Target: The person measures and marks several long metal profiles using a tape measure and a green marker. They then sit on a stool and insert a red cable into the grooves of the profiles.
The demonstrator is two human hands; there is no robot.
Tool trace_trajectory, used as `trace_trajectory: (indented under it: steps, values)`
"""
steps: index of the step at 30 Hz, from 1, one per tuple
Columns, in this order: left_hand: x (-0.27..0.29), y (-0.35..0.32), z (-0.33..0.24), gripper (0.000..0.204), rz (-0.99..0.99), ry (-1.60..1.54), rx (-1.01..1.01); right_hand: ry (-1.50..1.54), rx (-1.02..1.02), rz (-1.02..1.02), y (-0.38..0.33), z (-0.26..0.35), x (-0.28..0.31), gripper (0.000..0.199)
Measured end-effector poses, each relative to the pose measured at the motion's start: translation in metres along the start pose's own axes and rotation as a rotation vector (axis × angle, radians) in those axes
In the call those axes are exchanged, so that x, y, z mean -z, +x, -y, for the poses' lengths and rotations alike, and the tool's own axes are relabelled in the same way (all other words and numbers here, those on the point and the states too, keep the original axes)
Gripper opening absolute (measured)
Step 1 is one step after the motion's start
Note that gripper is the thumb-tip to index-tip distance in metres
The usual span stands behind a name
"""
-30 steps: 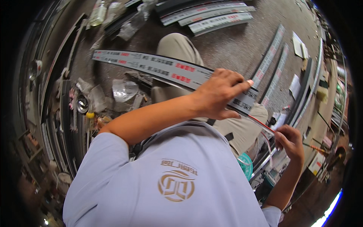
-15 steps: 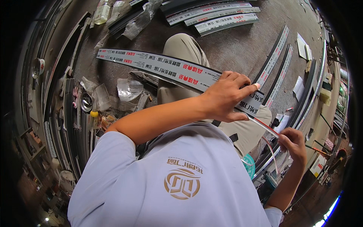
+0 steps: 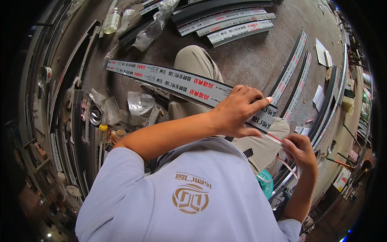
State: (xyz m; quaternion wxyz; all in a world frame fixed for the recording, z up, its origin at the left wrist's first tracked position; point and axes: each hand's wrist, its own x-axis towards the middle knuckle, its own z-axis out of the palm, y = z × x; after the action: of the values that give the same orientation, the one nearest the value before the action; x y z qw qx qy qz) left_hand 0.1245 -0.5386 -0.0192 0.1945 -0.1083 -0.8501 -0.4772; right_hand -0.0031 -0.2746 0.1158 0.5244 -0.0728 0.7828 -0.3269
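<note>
A long dark metal profile (image 3: 177, 82) with a printed film on its face lies across my knees, slanting down to the right. My left hand (image 3: 238, 111) is wrapped over the profile near its right end, thumb on the near edge and fingers on the far one. Just beyond that end, my right hand (image 3: 300, 149) pinches a narrow red-and-white strip (image 3: 274, 138). The strip runs from the profile's near edge to my fingertips. A loose length hangs in a curve below my right hand. The strip's contact with the profile is partly hidden by my left hand.
Two film-covered profiles (image 3: 297, 84) lie on the floor to the right, with several more (image 3: 242, 31) at the far side. A bottle (image 3: 111, 22), crumpled plastic (image 3: 140, 103) and a metal bowl (image 3: 95, 115) are on the left. A green basket (image 3: 265, 182) sits beside my leg.
My right hand has moved left and slightly up, closer to the profile's end, so the strip between my hands is shorter. My left hand stays on the profile, which has shifted slightly down in the picture.
</note>
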Motion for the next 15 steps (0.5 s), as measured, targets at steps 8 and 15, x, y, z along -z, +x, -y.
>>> trace_trajectory:
  steps: [8, 15]
  values:
    - [0.003, 0.001, -0.001, 0.102, 0.032, -0.015, 0.009, -0.004, 0.018, -0.046, -0.027, -0.003, 0.021, 0.02]
    - [0.005, 0.002, -0.001, 0.102, 0.044, -0.019, 0.02, -0.26, 0.314, -0.03, 0.032, 0.004, -0.043, 0.014]
